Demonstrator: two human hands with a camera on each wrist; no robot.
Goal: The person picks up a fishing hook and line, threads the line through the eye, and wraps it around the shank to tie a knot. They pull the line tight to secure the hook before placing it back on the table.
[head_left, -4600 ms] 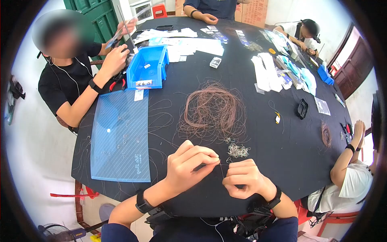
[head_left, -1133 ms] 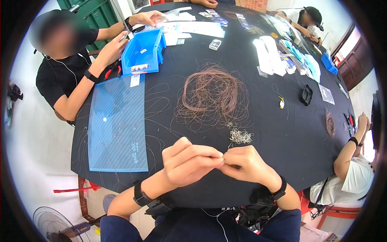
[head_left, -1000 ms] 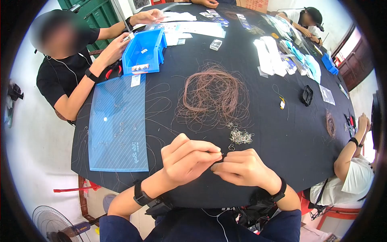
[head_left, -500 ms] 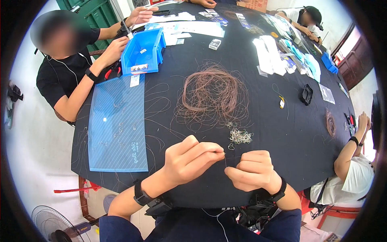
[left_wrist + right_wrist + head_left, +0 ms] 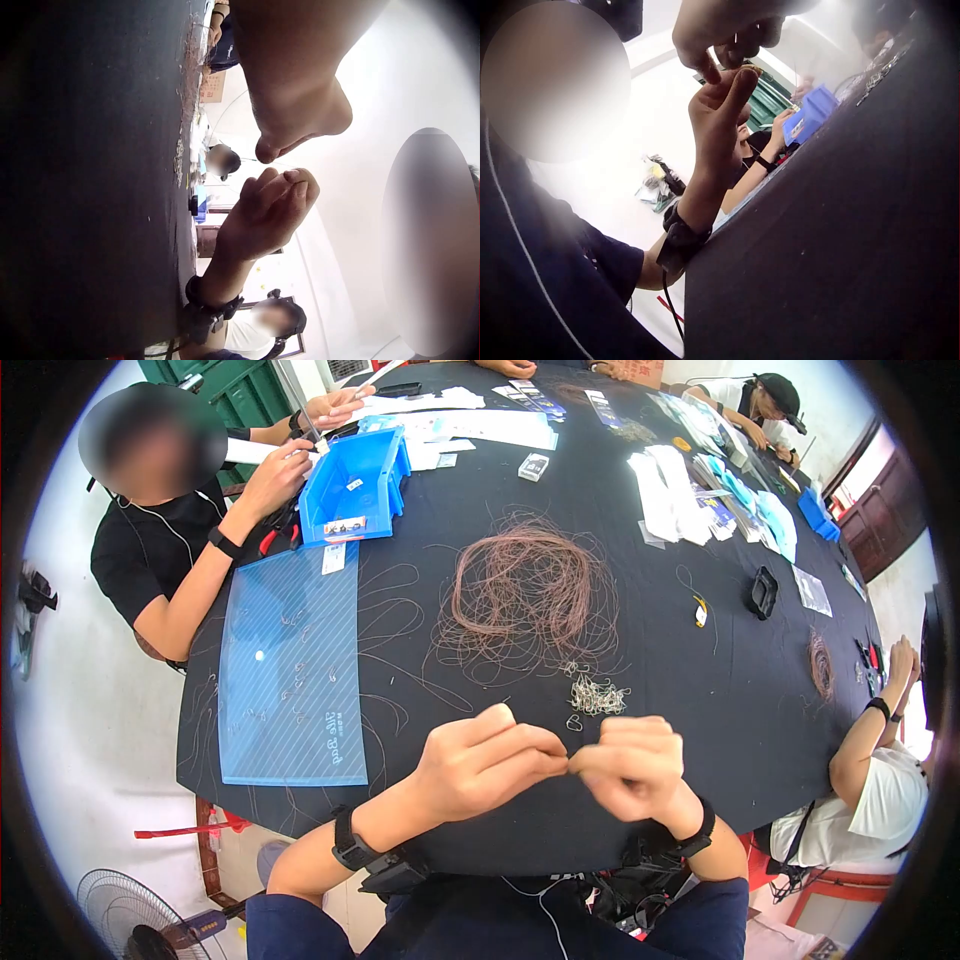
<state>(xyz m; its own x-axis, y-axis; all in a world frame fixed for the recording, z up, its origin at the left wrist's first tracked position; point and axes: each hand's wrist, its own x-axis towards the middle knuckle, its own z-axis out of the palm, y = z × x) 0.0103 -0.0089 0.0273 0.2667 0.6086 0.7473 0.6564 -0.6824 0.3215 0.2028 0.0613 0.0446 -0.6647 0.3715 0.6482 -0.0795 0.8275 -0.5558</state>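
Observation:
My left hand [image 5: 485, 765] pinches thumb against finger over the dark table [image 5: 480, 845]; in the right wrist view a tiny yellowish piece [image 5: 751, 69] shows at its fingertips. My right hand [image 5: 632, 765] has its fingers curled, its thumb and forefinger pinched beside the left fingertips. Any thin line between them is too fine to see now. Just beyond the hands lies a small heap of metal hooks or clips [image 5: 598, 697], with a loose one [image 5: 574, 723] nearer. Behind it is a tangled coil of brown line [image 5: 578, 600].
To the left lie a blue striped file bag [image 5: 290, 690] with small hooks and lines on it, and a blue bin [image 5: 350, 495]. Paper cards [image 5: 665, 490], a black tray [image 5: 762, 594] and a smaller coil [image 5: 821, 665] lie right. Other people sit around the table.
Since half a second ago my right hand has turned and moved left to meet the left fingertips; the left hand shifted slightly right. The fine line that showed between them is hidden now.

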